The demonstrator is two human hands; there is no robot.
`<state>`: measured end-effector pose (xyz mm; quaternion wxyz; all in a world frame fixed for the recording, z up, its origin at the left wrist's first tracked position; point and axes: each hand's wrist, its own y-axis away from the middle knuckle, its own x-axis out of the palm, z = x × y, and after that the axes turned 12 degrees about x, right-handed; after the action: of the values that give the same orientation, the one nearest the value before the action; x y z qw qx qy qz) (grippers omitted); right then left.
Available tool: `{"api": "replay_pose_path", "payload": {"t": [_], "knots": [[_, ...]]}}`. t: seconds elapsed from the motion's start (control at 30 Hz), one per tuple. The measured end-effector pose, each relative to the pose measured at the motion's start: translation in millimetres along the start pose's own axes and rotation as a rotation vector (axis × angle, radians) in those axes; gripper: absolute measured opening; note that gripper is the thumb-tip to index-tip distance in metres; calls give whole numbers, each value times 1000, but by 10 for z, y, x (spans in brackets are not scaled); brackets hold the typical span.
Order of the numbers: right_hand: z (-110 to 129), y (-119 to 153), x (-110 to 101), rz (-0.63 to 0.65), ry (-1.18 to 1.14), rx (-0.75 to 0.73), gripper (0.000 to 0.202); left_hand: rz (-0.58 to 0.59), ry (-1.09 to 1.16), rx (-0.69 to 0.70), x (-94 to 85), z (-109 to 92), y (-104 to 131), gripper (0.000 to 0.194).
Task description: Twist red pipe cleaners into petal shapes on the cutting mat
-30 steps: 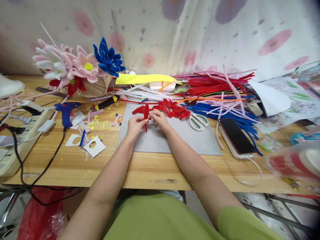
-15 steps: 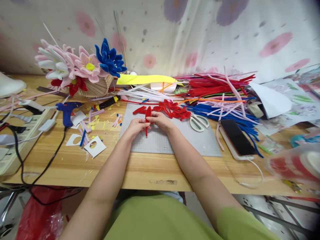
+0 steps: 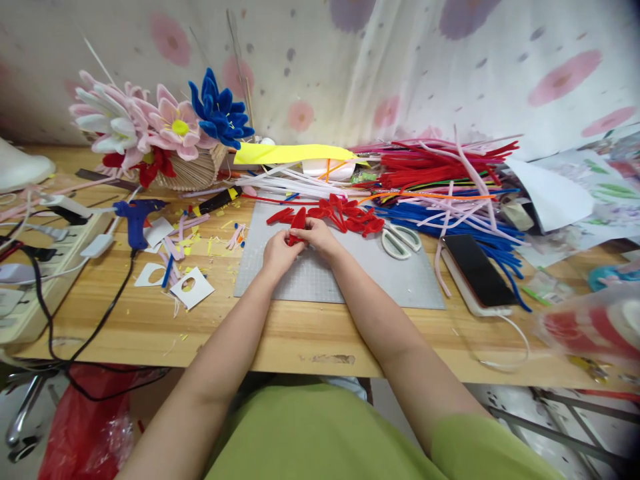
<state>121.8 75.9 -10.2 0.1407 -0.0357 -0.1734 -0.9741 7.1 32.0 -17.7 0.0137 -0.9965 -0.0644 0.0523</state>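
Red petal (image 3: 299, 219) between both hands' fingers (image 3: 308, 230), tip pointing away, above gray mat (image 3: 370, 280)

There are two holed cards (image 3: 201, 291), one glue gun (image 3: 136, 223), one phone (image 3: 477, 270) (and one mat (image 3: 395, 287)).

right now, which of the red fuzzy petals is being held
The nearest petal, its tip poking up between the left hand and right hand; the other red petals lie beyond, untouched, on the gray mat.
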Motion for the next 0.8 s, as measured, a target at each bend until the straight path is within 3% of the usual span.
{"api": "replay_pose_path", "payload": {"t": [0.27,0.5,0.8], "knots": [[24,7,-30,-13,33,-17,33,-2,-38,48,-24,14,1,7],[31,26,-92,71,88,-16,34,22,245,-218,-32,-161,-4,10],[-12,27,-161,154,-13,24,36,113,369,-300,-75,-238,19,11]]}}
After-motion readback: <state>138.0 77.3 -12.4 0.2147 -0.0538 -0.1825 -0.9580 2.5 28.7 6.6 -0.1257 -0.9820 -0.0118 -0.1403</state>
